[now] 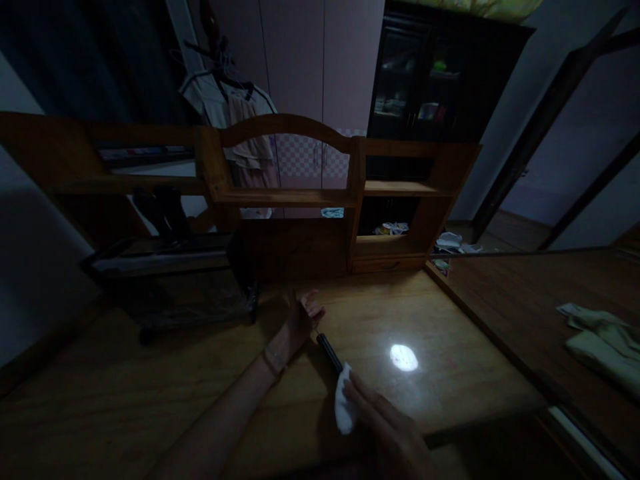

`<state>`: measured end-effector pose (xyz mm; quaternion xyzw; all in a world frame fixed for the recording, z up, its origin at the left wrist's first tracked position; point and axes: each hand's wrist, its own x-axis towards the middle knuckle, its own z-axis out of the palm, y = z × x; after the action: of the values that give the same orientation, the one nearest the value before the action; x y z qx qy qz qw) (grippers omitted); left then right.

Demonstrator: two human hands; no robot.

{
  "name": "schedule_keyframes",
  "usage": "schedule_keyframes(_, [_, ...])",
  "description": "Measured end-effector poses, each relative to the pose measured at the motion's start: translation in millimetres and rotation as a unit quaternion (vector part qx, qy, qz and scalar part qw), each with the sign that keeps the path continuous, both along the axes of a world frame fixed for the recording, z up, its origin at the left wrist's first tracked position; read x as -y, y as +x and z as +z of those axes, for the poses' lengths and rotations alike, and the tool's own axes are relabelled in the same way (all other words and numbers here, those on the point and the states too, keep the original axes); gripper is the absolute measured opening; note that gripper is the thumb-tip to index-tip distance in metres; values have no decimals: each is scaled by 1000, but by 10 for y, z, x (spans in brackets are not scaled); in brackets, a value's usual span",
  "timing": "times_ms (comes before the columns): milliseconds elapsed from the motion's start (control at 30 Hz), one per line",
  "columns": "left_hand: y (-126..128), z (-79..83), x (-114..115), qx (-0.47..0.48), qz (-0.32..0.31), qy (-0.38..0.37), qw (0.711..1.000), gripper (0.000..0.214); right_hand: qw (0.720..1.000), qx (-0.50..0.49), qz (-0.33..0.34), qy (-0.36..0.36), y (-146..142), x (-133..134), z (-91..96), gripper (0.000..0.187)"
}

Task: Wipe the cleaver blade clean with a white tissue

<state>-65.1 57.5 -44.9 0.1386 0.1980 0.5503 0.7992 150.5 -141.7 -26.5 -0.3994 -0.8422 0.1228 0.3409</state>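
The room is dim. My left hand point(303, 317) rests on the wooden desk top point(200, 387), fingers curled around the far end of a thin black pen-like stick point(329, 352). My right hand point(385, 427) is closed on a small white cloth or tissue point(344, 403), which wraps the near end of the black stick. A bright spot of light point(403, 357) falls on the desk just right of the hands.
A wooden shelf unit point(290, 193) stands at the desk's back, small items in its right cubby point(393, 229). A dark flat device point(165, 257) lies at left. Clothes on a hanger point(235, 107) hang behind. Folded pale cloth point(600, 340) lies on the right surface.
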Motion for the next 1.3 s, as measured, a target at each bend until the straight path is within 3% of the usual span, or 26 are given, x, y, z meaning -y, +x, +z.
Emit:
schedule_keyframes(200, [-59, -119, 13, 86, -1, 56, 995, 18, 987, -101, -122, -1, 1, -87, 51, 55])
schedule_keyframes(433, [-78, -184, -22, 129, 1, 30, 991, 19, 970, -136, -200, 25, -127, -251, 60, 46])
schedule_keyframes(600, [-67, -76, -14, 109, 15, 20, 994, 15, 969, -157, -190, -2, -199, -314, 37, 42])
schedule_keyframes(733, [-61, 13, 64, 99, 17, 33, 994, 28, 983, -127, -129, 15, -166, -365, -120, 45])
schedule_keyframes(933, [-55, 168, 220, 144, -5, 7, 990, 40, 988, -107, -114, -2, -177, -372, -273, 54])
schedule_keyframes(1200, [-58, 183, 191, 129, -9, 2, 992, 41, 988, -94, -120, 33, -200, -380, -273, 50])
schedule_keyframes(1300, [-59, 181, 198, 124, -9, -4, 992, 40, 986, -95, -128, 40, -184, -393, -72, 51])
